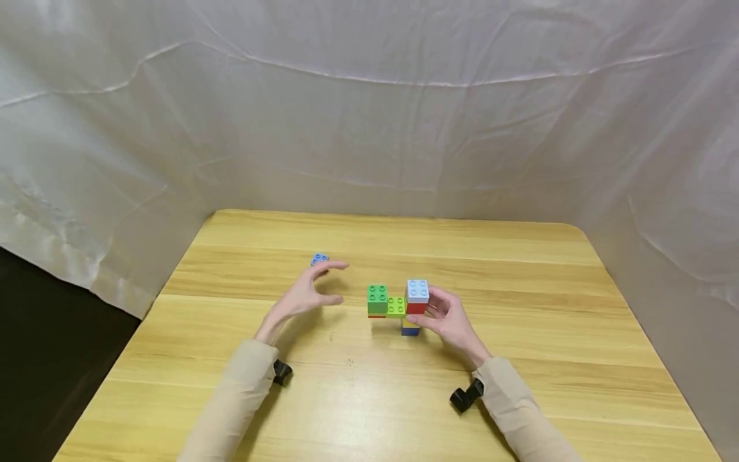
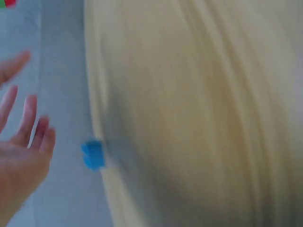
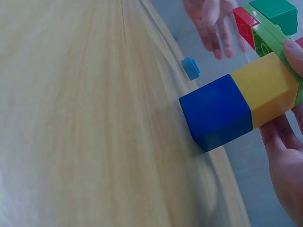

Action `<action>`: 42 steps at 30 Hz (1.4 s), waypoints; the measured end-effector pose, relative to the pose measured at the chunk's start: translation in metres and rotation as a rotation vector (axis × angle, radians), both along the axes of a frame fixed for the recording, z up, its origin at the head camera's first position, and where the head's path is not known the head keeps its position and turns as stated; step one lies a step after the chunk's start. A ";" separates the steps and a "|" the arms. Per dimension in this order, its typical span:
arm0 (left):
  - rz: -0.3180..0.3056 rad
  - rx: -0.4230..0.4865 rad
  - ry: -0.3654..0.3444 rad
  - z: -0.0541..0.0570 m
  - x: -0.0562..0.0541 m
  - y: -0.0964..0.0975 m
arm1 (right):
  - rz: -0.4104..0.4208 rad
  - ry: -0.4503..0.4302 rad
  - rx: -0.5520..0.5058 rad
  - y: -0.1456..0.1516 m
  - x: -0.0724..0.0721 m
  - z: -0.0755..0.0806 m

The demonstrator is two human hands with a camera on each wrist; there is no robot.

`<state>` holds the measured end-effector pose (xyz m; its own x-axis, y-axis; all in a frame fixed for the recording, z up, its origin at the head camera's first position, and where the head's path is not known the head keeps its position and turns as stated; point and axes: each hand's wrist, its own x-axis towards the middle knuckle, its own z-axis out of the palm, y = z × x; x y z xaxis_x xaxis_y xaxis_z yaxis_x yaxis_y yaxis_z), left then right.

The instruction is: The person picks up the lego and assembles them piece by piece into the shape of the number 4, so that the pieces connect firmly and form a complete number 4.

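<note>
My right hand grips a stack of toy building bricks from its right side, thumb in front. On top is a pale blue brick over a red brick. A lime green brick juts out to the left and bears a green brick, with a small red brick underneath. Below, a yellow brick joins a dark blue brick at the bottom. My left hand holds nothing, its thumb and fingers spread apart. Just beyond it, a loose blue brick lies on the table.
The wooden table has rounded far corners. A pale cloth curtain hangs behind it and along both sides. Black wrist cameras sit at both cuffs. A dark area lies past the left edge.
</note>
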<state>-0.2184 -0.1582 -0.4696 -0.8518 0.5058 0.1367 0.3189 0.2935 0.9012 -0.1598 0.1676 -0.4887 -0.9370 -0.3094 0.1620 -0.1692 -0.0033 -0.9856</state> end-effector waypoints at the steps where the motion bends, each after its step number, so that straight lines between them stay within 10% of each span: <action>1: 0.048 -0.007 0.012 -0.002 -0.004 -0.004 | -0.002 0.001 -0.001 0.000 0.000 0.000; 9: 0.196 -0.003 0.030 -0.014 -0.029 -0.023 | -0.006 -0.001 -0.009 0.001 0.000 -0.001; 21: 0.270 -0.078 -0.146 -0.016 -0.044 -0.026 | 0.017 -0.001 0.011 -0.001 0.000 0.001; 34: 0.305 -0.247 -0.069 -0.015 -0.043 -0.016 | 0.015 -0.007 0.004 -0.002 -0.002 0.001; 42: 0.247 -0.095 -0.107 -0.002 -0.027 -0.010 | 0.018 -0.016 0.000 -0.003 -0.003 0.001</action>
